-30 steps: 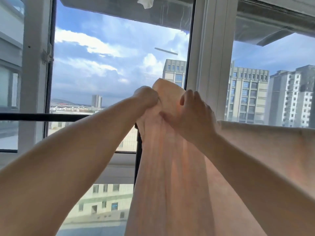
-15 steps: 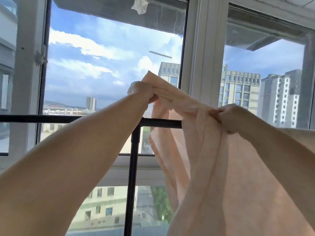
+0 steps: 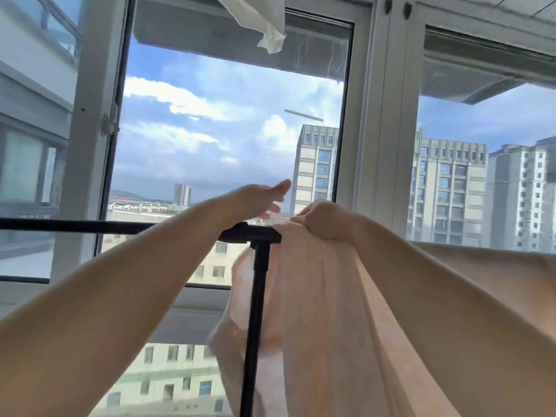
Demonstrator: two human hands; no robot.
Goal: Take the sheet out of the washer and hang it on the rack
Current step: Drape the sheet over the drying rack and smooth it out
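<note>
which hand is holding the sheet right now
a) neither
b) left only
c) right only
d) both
c) The right hand grips the bunched sheet at the rack bar, while the left hand is above the bar with fingers straight and holds nothing.

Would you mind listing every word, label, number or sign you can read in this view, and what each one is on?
None: no readable text shows anywhere.
The sheet is plain peach cloth, held by the right hand; the left hand is bare and holds nothing.
The rack is plain black, with no label.
The buildings outside show only windows; any signs on them are too small to tell.
</note>
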